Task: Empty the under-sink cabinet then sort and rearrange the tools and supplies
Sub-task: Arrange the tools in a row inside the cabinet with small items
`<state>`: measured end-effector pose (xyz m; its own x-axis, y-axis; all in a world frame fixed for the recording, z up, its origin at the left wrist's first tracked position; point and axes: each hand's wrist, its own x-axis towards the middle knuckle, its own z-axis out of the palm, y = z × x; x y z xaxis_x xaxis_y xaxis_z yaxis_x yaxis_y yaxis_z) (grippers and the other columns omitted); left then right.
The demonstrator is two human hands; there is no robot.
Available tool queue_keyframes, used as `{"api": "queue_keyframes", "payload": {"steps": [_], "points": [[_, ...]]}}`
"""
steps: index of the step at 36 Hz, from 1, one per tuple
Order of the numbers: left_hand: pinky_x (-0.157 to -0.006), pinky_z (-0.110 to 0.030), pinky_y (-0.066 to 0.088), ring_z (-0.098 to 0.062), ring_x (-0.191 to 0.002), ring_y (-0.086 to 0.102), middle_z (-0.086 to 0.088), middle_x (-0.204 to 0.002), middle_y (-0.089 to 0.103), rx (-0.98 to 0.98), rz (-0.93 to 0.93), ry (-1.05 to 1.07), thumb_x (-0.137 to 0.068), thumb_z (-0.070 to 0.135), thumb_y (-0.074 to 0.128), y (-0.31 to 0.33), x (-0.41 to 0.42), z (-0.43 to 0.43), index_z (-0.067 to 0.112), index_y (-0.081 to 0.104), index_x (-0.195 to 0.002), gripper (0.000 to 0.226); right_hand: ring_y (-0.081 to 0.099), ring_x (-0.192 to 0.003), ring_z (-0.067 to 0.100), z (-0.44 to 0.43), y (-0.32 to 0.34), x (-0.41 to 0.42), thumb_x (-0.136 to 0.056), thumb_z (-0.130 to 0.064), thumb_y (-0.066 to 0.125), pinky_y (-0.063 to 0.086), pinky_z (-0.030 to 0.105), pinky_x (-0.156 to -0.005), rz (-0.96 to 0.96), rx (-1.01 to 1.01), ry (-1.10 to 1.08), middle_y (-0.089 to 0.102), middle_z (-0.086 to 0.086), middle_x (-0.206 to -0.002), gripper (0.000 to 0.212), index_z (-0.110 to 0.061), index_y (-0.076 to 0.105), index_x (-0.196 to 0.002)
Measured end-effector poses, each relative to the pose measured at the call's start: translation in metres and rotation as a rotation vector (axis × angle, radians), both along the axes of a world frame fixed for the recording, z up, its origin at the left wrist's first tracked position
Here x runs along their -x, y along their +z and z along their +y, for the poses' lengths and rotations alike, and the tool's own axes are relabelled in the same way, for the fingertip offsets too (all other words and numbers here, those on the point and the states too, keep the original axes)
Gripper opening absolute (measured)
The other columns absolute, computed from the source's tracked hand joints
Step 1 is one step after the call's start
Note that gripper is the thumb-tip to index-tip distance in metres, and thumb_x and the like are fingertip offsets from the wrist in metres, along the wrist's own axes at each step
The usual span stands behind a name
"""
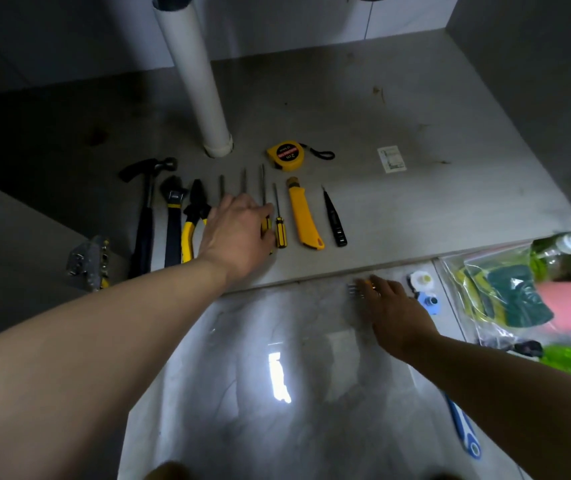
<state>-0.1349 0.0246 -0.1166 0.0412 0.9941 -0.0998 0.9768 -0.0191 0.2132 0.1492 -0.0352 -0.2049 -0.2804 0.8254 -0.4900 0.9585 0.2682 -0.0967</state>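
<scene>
Head view, the only one. The cabinet floor [363, 109] carries the tools in one row near its front edge, right of the white drain pipe's [194, 74] base: hammer [145, 209], adjustable wrench [173, 223], yellow-handled pliers [192, 220], three long screwdrivers [243, 180] (only the shafts show), a short screwdriver [280, 226], a yellow utility knife [303, 216] and a black tester pen [334, 220]. All lie parallel, tips toward the back. The tape measure [286, 155] sits behind the row, near the pipe.

The left hand [239, 233] lies palm down over the long screwdrivers' handles, fingertips at the rightmost one's yellow handle. Whether it actually grips a handle cannot be told.

The right hand [395, 306] is outside the cabinet on the tiled floor [242, 375], fingers stretched fairly flat, tips touching a small metal item [354, 289] (blurred, type unclear).

Just beside that hand: a white tape roll [422, 279] and a blue one [429, 302]. Further right, a clear bag of sponges [506, 296] and a spray bottle [568, 242].
</scene>
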Motion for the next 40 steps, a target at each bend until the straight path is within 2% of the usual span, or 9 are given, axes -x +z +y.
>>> {"api": "queue_keyframes", "payload": {"steps": [3,6,11,15,17,22,27,34,40], "points": [[-0.1,-0.04,0.036,-0.029,-0.126,0.042,-0.003,-0.128,0.056,0.003,-0.006,0.004,-0.098,0.037,0.055,-0.001,0.001,0.0,0.031,0.053,-0.144,0.046,0.042,-0.129,0.028,0.0,-0.004,0.005,-0.089,-0.013,0.062,0.052,0.041,-0.096,-0.025,-0.077,0.025,0.037,0.007,-0.147,0.069,-0.021,0.029,-0.15],[-0.102,-0.041,0.036,-0.028,-0.127,0.042,-0.003,-0.129,0.056,0.009,-0.025,0.02,-0.098,0.037,0.056,0.001,0.001,-0.001,0.034,0.053,-0.143,0.046,0.049,-0.118,0.026,0.0,-0.009,0.007,-0.092,-0.017,0.062,0.056,0.04,-0.086,-0.016,-0.064,0.003,0.043,0.006,-0.136,0.061,-0.023,0.033,-0.145],[-0.102,-0.042,0.036,-0.028,-0.128,0.042,-0.005,-0.13,0.056,-0.012,-0.049,0.052,-0.098,0.036,0.056,0.004,-0.001,-0.004,0.031,0.054,-0.141,0.044,0.061,-0.108,0.025,0.003,0.006,0.009,-0.085,-0.042,0.069,0.055,0.038,-0.087,0.029,0.061,-0.009,0.054,0.004,-0.128,0.069,-0.022,0.038,-0.143],[-0.1,-0.04,0.037,-0.027,-0.125,0.043,-0.004,-0.126,0.055,-0.057,-0.077,0.066,-0.097,0.035,0.055,0.005,-0.005,-0.005,0.03,0.057,-0.138,0.041,0.063,-0.085,0.02,0.008,0.045,0.011,-0.075,-0.042,0.072,0.055,0.039,-0.075,0.293,0.099,0.088,0.061,-0.005,-0.1,0.039,-0.029,0.052,-0.106],[-0.1,-0.04,0.038,-0.026,-0.123,0.044,-0.004,-0.123,0.054,-0.071,-0.093,0.061,-0.097,0.034,0.055,0.005,-0.007,-0.004,0.03,0.057,-0.137,0.041,0.062,-0.077,0.014,0.013,0.07,0.013,-0.072,-0.037,0.071,0.054,0.037,-0.068,0.449,0.033,0.081,0.061,-0.01,-0.09,0.031,-0.031,0.054,-0.097],[-0.103,-0.043,0.04,-0.027,-0.124,0.043,-0.003,-0.125,0.051,-0.089,-0.121,0.049,-0.096,0.033,0.056,0.002,-0.011,0.003,0.027,0.058,-0.135,0.04,0.066,-0.076,0.014,0.059,0.117,0.02,-0.074,-0.029,0.073,0.054,0.036,-0.07,0.682,-0.242,-0.084,0.065,-0.007,-0.093,0.029,-0.027,0.062,-0.1],[-0.105,-0.044,0.039,-0.029,-0.125,0.044,-0.004,-0.128,0.051,-0.102,-0.139,0.034,-0.096,0.03,0.057,0.0,-0.015,0.015,0.027,0.058,-0.137,0.042,0.066,-0.092,0.029,0.135,0.122,0.032,-0.083,-0.025,0.069,0.054,0.037,-0.08,0.474,-0.428,-0.221,0.066,0.005,-0.105,0.025,-0.022,0.067,-0.108],[-0.107,-0.044,0.036,-0.027,-0.129,0.041,-0.003,-0.132,0.051,-0.108,-0.173,0.007,-0.097,0.029,0.055,-0.006,-0.02,0.025,0.027,0.057,-0.14,0.043,0.06,-0.105,0.041,0.191,0.097,0.053,-0.09,-0.024,0.063,0.049,0.039,-0.086,0.149,-0.409,-0.195,0.058,0.016,-0.114,0.029,-0.013,0.067,-0.116],[-0.109,-0.042,0.035,-0.026,-0.131,0.04,-0.001,-0.133,0.051,-0.115,-0.193,-0.007,-0.097,0.029,0.056,-0.004,-0.025,0.024,0.028,0.057,-0.14,0.043,0.055,-0.111,0.039,0.193,0.079,0.053,-0.093,-0.01,0.056,0.048,0.037,-0.094,0.273,-0.408,-0.255,0.056,0.016,-0.119,0.028,-0.011,0.066,-0.119]]}}
